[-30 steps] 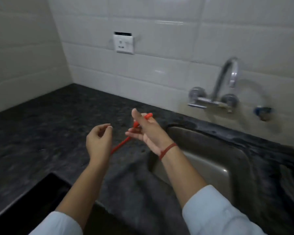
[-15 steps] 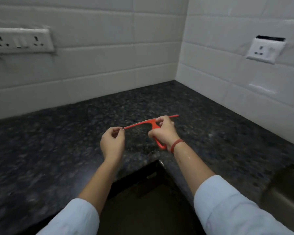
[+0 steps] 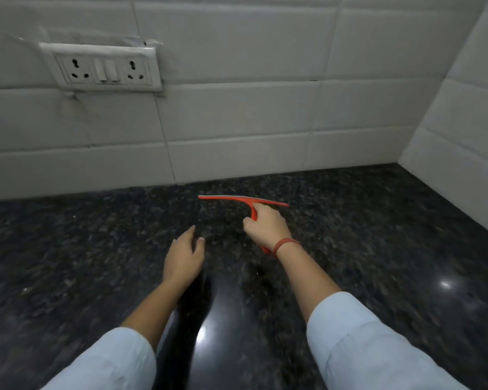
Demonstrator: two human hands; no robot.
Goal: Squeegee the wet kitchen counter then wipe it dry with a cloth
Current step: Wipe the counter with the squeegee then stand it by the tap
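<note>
Dark speckled bench (image 3: 378,249) under white wall tiles (image 3: 237,122).
Our right hand (image 3: 266,228) clenches the red squeegee (image 3: 237,199); our left hand (image 3: 184,256) hovers released, socket panel (image 3: 102,67) above.

The squeegee (image 3: 238,200) is red-orange with a long, thin blade bar and a curved handle joined at its centre. The blade runs nearly level across the centre of the frame, tilted slightly down to the right, near the base of the tiled wall. The handle is largely hidden. The counter (image 3: 378,249) is dark speckled stone, glossy, with bright reflections in the lower centre and right.
</note>
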